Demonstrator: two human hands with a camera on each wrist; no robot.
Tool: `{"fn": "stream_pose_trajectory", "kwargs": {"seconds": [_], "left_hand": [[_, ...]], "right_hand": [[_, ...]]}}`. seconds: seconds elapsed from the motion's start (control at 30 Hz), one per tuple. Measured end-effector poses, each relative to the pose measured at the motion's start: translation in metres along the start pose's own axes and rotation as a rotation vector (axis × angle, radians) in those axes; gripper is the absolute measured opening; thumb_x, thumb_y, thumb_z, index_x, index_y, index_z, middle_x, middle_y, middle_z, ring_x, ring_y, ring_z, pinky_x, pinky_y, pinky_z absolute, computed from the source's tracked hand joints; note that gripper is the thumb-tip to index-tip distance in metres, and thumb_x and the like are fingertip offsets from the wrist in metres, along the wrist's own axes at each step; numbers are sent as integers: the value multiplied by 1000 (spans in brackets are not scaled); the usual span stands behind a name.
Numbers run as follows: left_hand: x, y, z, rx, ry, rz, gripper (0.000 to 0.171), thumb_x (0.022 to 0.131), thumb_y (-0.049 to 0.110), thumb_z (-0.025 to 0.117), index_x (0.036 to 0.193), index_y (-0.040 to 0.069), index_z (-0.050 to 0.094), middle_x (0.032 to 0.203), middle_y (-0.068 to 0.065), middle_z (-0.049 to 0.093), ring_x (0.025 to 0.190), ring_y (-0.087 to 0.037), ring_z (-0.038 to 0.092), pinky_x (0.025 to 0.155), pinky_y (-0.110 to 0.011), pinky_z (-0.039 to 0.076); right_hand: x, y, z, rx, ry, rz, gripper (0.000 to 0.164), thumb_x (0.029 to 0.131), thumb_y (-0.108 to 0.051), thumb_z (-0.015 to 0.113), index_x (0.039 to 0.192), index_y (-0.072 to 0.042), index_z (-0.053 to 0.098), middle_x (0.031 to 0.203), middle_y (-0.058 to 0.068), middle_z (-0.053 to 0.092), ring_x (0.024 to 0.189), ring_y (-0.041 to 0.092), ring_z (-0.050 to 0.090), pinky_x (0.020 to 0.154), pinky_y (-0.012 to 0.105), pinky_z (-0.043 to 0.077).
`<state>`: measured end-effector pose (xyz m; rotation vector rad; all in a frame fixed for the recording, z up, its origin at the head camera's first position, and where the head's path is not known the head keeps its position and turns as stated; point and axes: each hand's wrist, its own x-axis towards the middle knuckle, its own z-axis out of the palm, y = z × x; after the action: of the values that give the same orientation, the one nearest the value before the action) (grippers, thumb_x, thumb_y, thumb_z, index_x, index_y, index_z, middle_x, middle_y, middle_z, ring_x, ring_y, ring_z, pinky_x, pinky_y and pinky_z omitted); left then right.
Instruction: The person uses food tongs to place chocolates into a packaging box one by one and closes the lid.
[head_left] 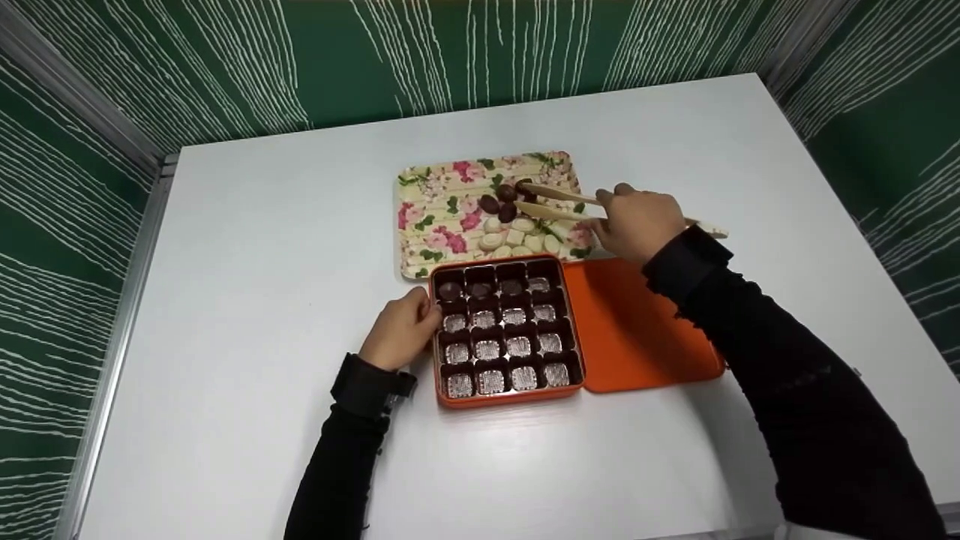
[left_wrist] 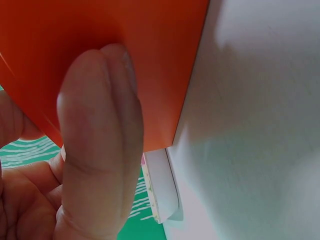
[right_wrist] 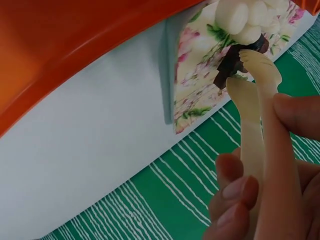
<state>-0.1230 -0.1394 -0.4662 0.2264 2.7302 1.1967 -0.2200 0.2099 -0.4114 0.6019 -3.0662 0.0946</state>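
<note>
My right hand (head_left: 641,223) grips light wooden tongs (head_left: 551,213), whose tips are apart among dark chocolates (head_left: 508,193) on a floral tray (head_left: 435,217). Whether the tips touch a chocolate, I cannot tell. Several white chocolates (head_left: 517,238) lie on the tray just nearer to me. My left hand (head_left: 401,330) holds the left side of an orange box (head_left: 510,400), thumb at its rim; in the left wrist view, its fingers (left_wrist: 97,130) press the orange wall. Inside the box is a brown divided insert, with dark chocolates in three compartments of the far row. Silvery bottoms show in the others.
The box's orange lid (head_left: 637,337) lies folded out flat on its right, partly under my right forearm. Everything stands on a white table (head_left: 247,300). Green walls with white streaks (head_left: 337,60) rise behind the table and at both sides.
</note>
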Motion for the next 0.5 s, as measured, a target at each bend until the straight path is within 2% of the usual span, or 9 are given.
{"fn": "stream_pose_trajectory", "kwargs": {"seconds": [0.2, 0.5], "left_hand": [[0, 1, -1, -2, -2, -20, 24, 100, 18, 56, 79, 15, 45, 66, 3, 43, 59, -16, 45, 56, -31, 37], [0, 1, 0, 6, 0, -13, 24, 99, 18, 57, 79, 15, 46, 66, 3, 44, 60, -16, 45, 57, -31, 37]], "right_hand": [[-3, 13, -2, 8, 19, 32, 43, 103, -26, 61, 133, 5, 60, 98, 27, 60, 67, 40, 56, 63, 56, 49], [-4, 14, 2, 93, -46, 69, 42, 104, -28, 58, 127, 7, 63, 92, 27, 61, 67, 40, 58, 62, 56, 50]]}}
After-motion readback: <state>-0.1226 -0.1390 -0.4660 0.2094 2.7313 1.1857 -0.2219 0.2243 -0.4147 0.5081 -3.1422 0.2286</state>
